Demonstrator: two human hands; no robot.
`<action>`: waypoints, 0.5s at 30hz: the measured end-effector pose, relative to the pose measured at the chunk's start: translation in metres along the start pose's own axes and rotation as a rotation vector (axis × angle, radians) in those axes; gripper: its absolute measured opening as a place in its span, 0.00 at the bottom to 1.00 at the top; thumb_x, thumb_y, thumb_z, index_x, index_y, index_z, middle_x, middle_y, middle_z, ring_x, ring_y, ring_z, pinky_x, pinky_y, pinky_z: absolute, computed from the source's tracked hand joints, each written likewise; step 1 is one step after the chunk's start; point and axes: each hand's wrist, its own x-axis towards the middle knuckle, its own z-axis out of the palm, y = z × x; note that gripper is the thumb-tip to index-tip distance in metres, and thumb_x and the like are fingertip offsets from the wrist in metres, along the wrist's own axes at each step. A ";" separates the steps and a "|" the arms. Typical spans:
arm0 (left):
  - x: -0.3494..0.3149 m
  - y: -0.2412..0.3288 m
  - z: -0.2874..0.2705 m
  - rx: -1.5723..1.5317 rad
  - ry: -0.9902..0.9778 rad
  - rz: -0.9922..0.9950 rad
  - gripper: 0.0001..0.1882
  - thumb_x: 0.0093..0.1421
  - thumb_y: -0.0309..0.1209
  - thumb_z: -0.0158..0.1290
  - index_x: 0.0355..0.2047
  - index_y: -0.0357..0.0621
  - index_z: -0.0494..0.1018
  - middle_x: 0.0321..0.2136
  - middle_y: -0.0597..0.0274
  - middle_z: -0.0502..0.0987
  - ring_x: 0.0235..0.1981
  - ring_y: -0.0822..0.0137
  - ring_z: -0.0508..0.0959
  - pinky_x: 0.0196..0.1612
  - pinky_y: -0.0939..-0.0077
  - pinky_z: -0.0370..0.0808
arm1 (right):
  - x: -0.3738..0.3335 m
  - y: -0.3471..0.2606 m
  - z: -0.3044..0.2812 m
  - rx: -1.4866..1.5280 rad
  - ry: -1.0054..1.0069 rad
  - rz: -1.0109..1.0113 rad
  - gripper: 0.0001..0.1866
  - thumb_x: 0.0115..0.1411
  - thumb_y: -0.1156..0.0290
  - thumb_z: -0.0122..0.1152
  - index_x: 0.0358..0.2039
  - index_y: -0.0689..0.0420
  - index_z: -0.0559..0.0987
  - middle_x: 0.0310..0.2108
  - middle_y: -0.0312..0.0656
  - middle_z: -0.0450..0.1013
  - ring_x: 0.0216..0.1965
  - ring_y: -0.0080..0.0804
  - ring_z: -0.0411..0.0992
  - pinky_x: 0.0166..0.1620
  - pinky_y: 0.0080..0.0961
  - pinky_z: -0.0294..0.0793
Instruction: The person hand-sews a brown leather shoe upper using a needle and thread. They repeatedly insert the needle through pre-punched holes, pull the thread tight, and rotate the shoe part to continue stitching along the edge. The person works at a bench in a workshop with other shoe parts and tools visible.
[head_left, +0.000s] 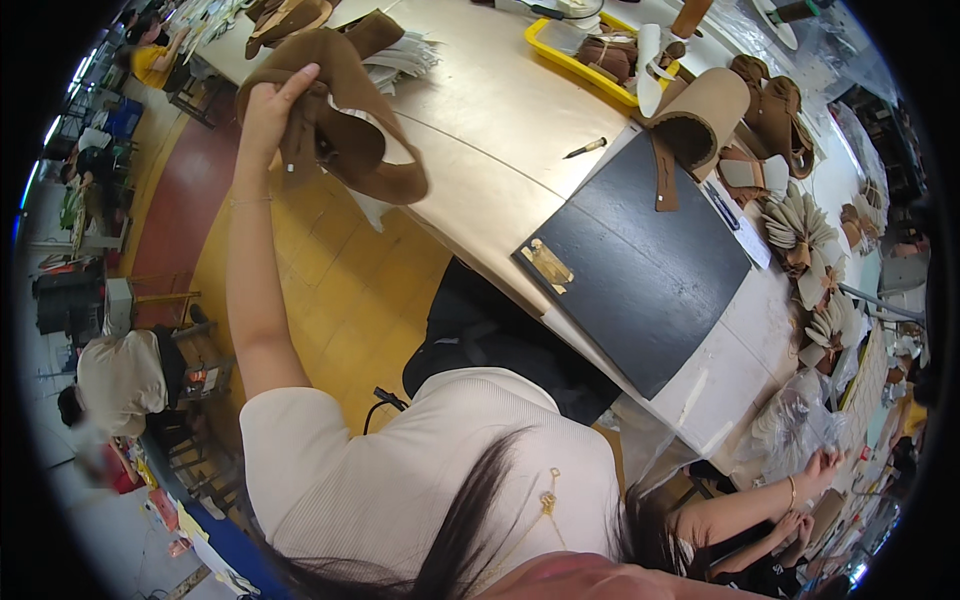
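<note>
High at the left, my left hand (pixel 268 112) is closed around curved brown suede-like leather pieces (pixel 385 180), thumb on top. These pieces look like shoe-upper parts and hang over the table's edge, slightly blurred. A stack of pale strips (pixel 405 62) lies on the table just behind them. My right arm reaches out to the far right, where my right hand (pixel 822 468) has its fingers apart beside a clear plastic bag (pixel 790 420). I see nothing in that hand, though it is small and near the picture's rim.
A black board (pixel 640 265) lies on the worktable (pixel 480 120), with a brown leather strap piece (pixel 664 175) on it. A pen-like tool (pixel 585 148), a rolled brown sheet (pixel 705 115), a yellow tray (pixel 545 50) and pale bundles (pixel 800 225) are around it. Another person's hands (pixel 790 528) show lower right.
</note>
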 end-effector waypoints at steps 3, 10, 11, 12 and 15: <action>0.002 -0.009 -0.023 -0.007 0.116 0.050 0.16 0.58 0.40 0.58 0.30 0.37 0.78 0.25 0.67 0.77 0.26 0.79 0.74 0.32 0.84 0.69 | 0.012 -0.021 -0.010 0.056 0.110 -0.048 0.21 0.61 0.79 0.43 0.56 0.59 0.67 0.20 0.34 0.60 0.17 0.23 0.54 0.24 0.21 0.59; 0.010 -0.030 -0.039 0.133 0.351 0.087 0.18 0.52 0.41 0.64 0.14 0.47 0.70 0.13 0.76 0.67 0.12 0.82 0.63 0.18 0.84 0.60 | 0.038 -0.021 0.016 -0.329 0.176 -0.040 0.27 0.62 0.80 0.42 0.63 0.55 0.61 0.17 0.32 0.52 0.15 0.20 0.48 0.21 0.17 0.56; 0.010 -0.034 -0.040 0.157 0.390 0.089 0.19 0.52 0.41 0.64 0.13 0.48 0.69 0.13 0.76 0.67 0.12 0.83 0.63 0.18 0.84 0.60 | 0.045 -0.021 0.015 -0.323 0.032 0.002 0.26 0.63 0.79 0.42 0.62 0.55 0.61 0.17 0.32 0.53 0.16 0.19 0.49 0.20 0.17 0.56; 0.011 -0.038 -0.040 0.132 0.383 0.094 0.21 0.51 0.42 0.65 0.13 0.49 0.66 0.13 0.77 0.65 0.13 0.83 0.61 0.18 0.84 0.59 | 0.050 -0.022 0.013 -0.383 -0.075 0.004 0.25 0.63 0.79 0.42 0.62 0.56 0.62 0.17 0.31 0.54 0.16 0.19 0.49 0.20 0.17 0.56; 0.013 -0.049 -0.042 0.085 0.391 0.078 0.26 0.49 0.45 0.67 0.12 0.51 0.60 0.13 0.79 0.61 0.14 0.83 0.57 0.18 0.83 0.56 | 0.064 -0.024 0.004 -0.445 -0.129 0.017 0.23 0.63 0.77 0.43 0.60 0.56 0.64 0.18 0.31 0.55 0.15 0.19 0.50 0.19 0.17 0.56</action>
